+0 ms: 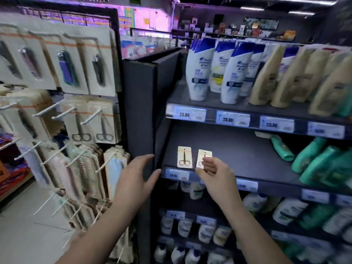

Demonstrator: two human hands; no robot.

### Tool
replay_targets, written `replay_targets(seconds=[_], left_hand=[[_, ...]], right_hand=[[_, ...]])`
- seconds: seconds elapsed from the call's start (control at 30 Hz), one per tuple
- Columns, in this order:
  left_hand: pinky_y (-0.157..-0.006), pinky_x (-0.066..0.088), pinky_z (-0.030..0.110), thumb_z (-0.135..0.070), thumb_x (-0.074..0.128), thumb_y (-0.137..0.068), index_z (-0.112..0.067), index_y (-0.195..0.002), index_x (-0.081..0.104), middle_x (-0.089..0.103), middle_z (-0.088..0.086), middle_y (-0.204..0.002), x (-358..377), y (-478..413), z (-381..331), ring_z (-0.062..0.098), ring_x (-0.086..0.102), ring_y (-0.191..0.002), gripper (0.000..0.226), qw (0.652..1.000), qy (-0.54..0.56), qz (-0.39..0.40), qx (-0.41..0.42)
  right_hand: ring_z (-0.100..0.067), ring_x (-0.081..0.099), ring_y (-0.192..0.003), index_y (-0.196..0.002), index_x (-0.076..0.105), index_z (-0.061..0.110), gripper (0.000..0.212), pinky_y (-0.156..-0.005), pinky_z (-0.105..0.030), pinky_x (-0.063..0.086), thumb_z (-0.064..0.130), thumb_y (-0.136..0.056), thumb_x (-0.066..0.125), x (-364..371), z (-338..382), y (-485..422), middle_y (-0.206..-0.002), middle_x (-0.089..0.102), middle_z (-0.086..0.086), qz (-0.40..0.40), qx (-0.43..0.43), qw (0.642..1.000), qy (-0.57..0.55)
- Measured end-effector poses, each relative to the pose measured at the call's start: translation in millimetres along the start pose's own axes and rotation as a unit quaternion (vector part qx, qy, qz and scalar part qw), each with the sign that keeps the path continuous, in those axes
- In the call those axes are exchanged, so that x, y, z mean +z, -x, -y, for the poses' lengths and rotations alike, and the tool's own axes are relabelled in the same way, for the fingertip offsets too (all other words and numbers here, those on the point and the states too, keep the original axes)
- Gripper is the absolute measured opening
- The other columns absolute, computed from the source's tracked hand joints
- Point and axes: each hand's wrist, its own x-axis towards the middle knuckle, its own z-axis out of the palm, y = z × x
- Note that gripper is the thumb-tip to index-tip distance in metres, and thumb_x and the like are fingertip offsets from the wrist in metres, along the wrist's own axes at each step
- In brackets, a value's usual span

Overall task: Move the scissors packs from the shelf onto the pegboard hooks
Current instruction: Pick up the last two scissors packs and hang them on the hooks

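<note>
Right hand [213,172]: fingers curled onto the right scissors pack [202,158], pinching its lower edge on the dark shelf [247,155]; left scissors pack [184,157] flat just beside, untouched; left hand [139,174]: spread open, empty, near the shelf's end panel; pegboard hooks [57,113] left, two carrying scissors.

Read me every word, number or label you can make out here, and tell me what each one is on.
"23.00": leftmost price tag on the upper shelf edge.
"22.00": second price tag on that edge.
Third price tag: seems to start with 23, too blurred to confirm.
Shampoo bottles: logo and print too blurred.
Lower shelf tags and scissors packs: unreadable.
</note>
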Motion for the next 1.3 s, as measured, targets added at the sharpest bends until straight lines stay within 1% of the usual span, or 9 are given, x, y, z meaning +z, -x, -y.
replay_targets(seconds=[0.13,0.3,0.4,0.57,0.77,0.9,1.03,1.17,1.3], left_hand=[[-0.096,0.050,0.035,-0.032,0.076,-0.086,-0.010,-0.126,0.067,0.072,0.008,-0.124,45,-19,-36,0.028,0.068,-0.114,0.046,1.000,-0.005,0.021,0.002],[-0.096,0.049,0.034,-0.034,0.075,-0.087,-0.010,-0.127,0.065,0.071,0.007,-0.124,91,-41,-57,0.025,0.065,-0.116,0.047,0.998,-0.005,0.061,-0.023],[-0.099,0.049,0.035,-0.036,0.074,-0.086,-0.010,-0.127,0.065,0.071,0.006,-0.125,107,-52,-61,0.023,0.064,-0.119,0.049,0.993,-0.001,0.087,-0.076],[-0.096,0.052,0.039,-0.044,0.077,-0.081,-0.010,-0.122,0.066,0.071,0.009,-0.123,124,-67,-49,0.026,0.065,-0.115,0.055,0.983,-0.021,0.107,-0.146],[-0.087,0.052,0.037,-0.054,0.074,-0.079,-0.008,-0.123,0.063,0.069,0.009,-0.118,138,-81,-42,0.027,0.063,-0.109,0.065,0.974,-0.049,0.136,-0.177],[-0.083,0.053,0.036,-0.047,0.079,-0.075,-0.009,-0.116,0.066,0.073,0.008,-0.111,149,-87,-43,0.027,0.067,-0.102,0.057,0.971,-0.043,0.139,-0.189],[-0.082,0.054,0.035,-0.044,0.084,-0.070,-0.009,-0.115,0.067,0.073,0.007,-0.110,156,-87,-39,0.025,0.069,-0.099,0.060,0.970,-0.020,0.128,-0.208],[-0.081,0.054,0.035,-0.044,0.082,-0.072,-0.009,-0.116,0.066,0.073,0.008,-0.110,160,-89,-39,0.026,0.068,-0.099,0.058,0.970,-0.016,0.106,-0.220],[-0.080,0.056,0.039,-0.047,0.083,-0.069,-0.007,-0.106,0.064,0.072,0.010,-0.105,168,-93,-41,0.028,0.067,-0.098,0.057,0.969,-0.045,0.098,-0.221]], right_hand=[[-0.017,0.070,-0.108,-0.125,0.067,0.010,0.044,-0.094,-0.027,0.054,0.025,-0.086,0.077,-46,-37,-13,-0.120,0.074,-0.003,-0.010,-0.008,0.997,0.076],[-0.021,0.066,-0.116,-0.129,0.064,0.013,0.050,-0.100,-0.039,0.054,0.034,-0.085,0.074,-70,-66,-42,-0.125,0.071,-0.004,0.027,-0.012,0.991,0.132],[-0.022,0.064,-0.120,-0.131,0.062,0.015,0.053,-0.100,-0.040,0.053,0.037,-0.084,0.072,-68,-73,-62,-0.129,0.068,-0.004,0.053,0.006,0.988,0.148],[-0.029,0.062,-0.114,-0.126,0.058,0.008,0.048,-0.087,-0.035,0.051,0.038,-0.089,0.067,-54,-76,-87,-0.125,0.065,-0.010,0.100,0.017,0.972,0.212],[-0.030,0.063,-0.105,-0.116,0.058,0.005,0.050,-0.073,-0.034,0.047,0.045,-0.087,0.068,-30,-85,-105,-0.117,0.064,-0.012,0.100,0.065,0.967,0.227],[-0.033,0.062,-0.107,-0.109,0.058,0.005,0.051,-0.076,-0.036,0.049,0.048,-0.085,0.069,-14,-88,-109,-0.115,0.065,-0.014,0.096,0.080,0.962,0.242],[-0.032,0.059,-0.112,-0.113,0.056,0.005,0.056,-0.080,-0.038,0.052,0.050,-0.083,0.070,-2,-88,-111,-0.116,0.064,-0.014,0.084,0.096,0.960,0.249],[-0.031,0.059,-0.113,-0.117,0.056,0.006,0.064,-0.085,-0.041,0.054,0.055,-0.079,0.074,7,-85,-115,-0.119,0.064,-0.012,0.067,0.112,0.962,0.240],[-0.031,0.059,-0.115,-0.120,0.055,0.007,0.067,-0.089,-0.040,0.053,0.053,-0.076,0.077,14,-83,-117,-0.122,0.063,-0.012,0.056,0.123,0.962,0.238]])
